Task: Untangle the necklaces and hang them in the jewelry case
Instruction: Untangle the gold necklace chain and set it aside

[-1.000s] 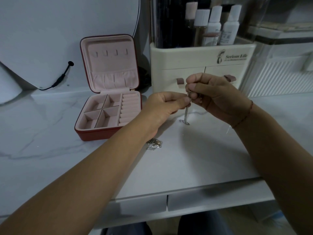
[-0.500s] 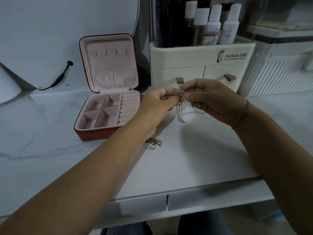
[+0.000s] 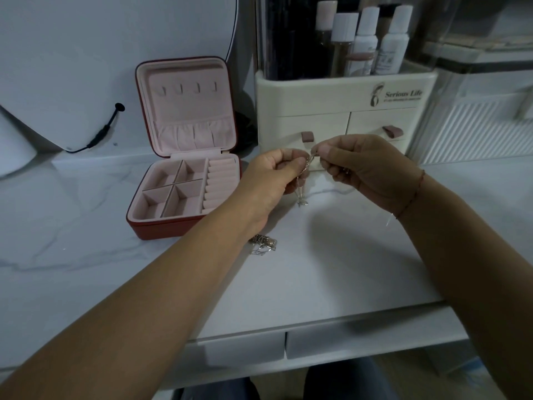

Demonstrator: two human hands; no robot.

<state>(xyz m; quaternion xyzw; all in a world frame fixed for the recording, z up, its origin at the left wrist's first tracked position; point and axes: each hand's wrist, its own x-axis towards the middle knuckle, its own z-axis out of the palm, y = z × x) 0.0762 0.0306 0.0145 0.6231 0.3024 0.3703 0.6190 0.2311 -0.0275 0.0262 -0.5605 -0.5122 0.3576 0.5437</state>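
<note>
The grip of the left hand (image 3: 271,180) and of the right hand (image 3: 366,168) is a fingertip pinch on one thin necklace (image 3: 301,197), which dangles between them above the white worktop (image 3: 317,269). A cream cosmetics organizer (image 3: 340,111) stands behind. The red jewelry case (image 3: 187,111) sits open to the left, and a small chain tangle (image 3: 264,245) lies on the worktop by the left wrist.

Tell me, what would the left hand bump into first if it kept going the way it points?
Probably the right hand: the left hand points across at it, both pinching the same necklace with fingertips nearly meeting. The cream organizer stands behind them, though depth is hard to judge.
</note>
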